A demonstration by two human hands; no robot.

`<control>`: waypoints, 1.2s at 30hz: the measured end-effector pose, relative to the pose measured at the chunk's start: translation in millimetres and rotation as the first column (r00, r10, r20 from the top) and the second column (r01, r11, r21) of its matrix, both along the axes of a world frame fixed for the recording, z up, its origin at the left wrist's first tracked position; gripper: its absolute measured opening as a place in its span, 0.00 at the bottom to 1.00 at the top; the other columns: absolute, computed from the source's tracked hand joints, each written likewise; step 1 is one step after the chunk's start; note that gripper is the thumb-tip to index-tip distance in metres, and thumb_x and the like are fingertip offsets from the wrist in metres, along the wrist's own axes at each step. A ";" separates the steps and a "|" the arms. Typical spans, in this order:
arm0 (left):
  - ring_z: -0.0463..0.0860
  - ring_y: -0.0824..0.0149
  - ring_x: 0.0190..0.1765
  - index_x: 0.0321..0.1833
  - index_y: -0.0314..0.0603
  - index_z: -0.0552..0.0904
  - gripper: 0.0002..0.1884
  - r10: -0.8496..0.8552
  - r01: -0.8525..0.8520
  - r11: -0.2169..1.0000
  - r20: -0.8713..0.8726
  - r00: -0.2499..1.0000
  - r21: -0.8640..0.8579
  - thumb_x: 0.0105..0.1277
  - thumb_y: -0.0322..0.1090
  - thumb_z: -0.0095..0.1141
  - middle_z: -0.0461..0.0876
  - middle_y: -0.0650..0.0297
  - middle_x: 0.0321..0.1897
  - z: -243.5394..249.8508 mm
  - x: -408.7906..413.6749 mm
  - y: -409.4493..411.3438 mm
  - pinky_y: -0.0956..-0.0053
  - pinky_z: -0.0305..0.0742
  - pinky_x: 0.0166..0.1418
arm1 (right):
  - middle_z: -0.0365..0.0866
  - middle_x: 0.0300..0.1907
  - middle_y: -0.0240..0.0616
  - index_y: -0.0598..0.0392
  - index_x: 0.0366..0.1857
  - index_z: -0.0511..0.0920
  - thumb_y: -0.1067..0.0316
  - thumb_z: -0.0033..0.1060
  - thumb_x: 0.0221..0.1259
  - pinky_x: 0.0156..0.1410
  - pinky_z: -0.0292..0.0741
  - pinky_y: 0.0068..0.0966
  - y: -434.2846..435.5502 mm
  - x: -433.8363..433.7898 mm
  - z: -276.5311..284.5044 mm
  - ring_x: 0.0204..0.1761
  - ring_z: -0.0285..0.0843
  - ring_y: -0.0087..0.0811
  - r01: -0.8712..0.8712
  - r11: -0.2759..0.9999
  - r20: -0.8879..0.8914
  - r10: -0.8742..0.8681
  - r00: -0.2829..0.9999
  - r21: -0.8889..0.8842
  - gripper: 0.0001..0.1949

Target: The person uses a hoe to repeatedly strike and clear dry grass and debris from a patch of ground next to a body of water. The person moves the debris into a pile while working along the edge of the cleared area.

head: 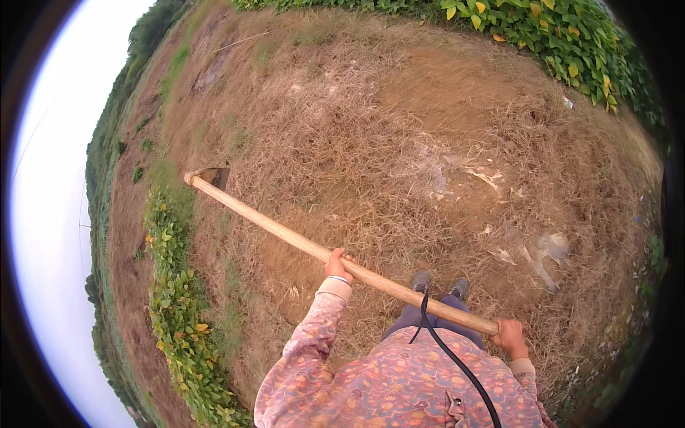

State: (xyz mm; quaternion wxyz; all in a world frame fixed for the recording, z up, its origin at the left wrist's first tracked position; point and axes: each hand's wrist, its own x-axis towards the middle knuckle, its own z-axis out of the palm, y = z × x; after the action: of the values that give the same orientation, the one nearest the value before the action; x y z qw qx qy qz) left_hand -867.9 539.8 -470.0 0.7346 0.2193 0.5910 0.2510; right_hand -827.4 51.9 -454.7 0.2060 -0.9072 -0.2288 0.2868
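A hoe with a long wooden handle (283, 231) lies slantwise across the view, from beside my body up to the left. My left hand (339, 265) is closed around the handle near its middle. At the butt end my right hand (508, 336) grips the same handle. The metal hoe blade (220, 178) is at the far left end, over or on dry grass; whether it touches the ground I cannot tell. Dry, cut-looking grass (342, 144) covers the soil below the handle.
Leafy green and yellow plants stand in a row (176, 315) at the left and in a clump (578, 48) at the upper right. Pale plastic scraps (552, 247) lie on the ground at the right. My shoes (421, 280) are just beyond the handle. A black cable (460, 361) hangs over my shirt.
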 end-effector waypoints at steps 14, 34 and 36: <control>0.69 0.63 0.19 0.21 0.44 0.66 0.08 -0.175 0.268 0.740 0.208 0.962 -0.617 0.48 0.30 0.54 0.67 0.63 0.13 -169.9 -50.8 -258.9 0.66 0.70 0.26 | 0.71 0.14 0.43 0.50 0.12 0.75 0.65 0.56 0.18 0.28 0.68 0.33 -116.5 -9.4 241.3 0.23 0.71 0.45 0.046 0.711 0.140 0.074 0.987 -0.701 0.08; 0.70 0.70 0.20 0.23 0.45 0.69 0.08 0.037 -0.044 0.996 0.078 0.996 0.080 0.47 0.28 0.56 0.68 0.67 0.16 16.9 -36.8 36.2 0.76 0.70 0.25 | 0.76 0.23 0.44 0.48 0.22 0.76 0.61 0.58 0.30 0.36 0.71 0.38 54.3 -7.8 -26.7 0.29 0.74 0.46 -0.024 0.996 0.005 0.025 1.000 -0.090 0.09; 0.69 0.71 0.18 0.23 0.42 0.69 0.07 0.097 -0.107 0.966 0.054 0.994 0.236 0.48 0.28 0.56 0.68 0.66 0.17 48.4 -12.9 51.7 0.77 0.69 0.20 | 0.76 0.21 0.45 0.47 0.22 0.76 0.60 0.57 0.31 0.36 0.71 0.39 74.0 2.7 -15.2 0.28 0.74 0.47 -0.076 0.997 -0.019 0.076 0.997 -0.009 0.10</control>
State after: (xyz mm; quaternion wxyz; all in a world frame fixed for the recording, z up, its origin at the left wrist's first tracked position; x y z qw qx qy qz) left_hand -880.9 591.6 -421.5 0.7013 0.2697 0.5515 0.3622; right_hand -824.7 125.9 -469.9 0.1926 -0.8961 -0.2597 0.3040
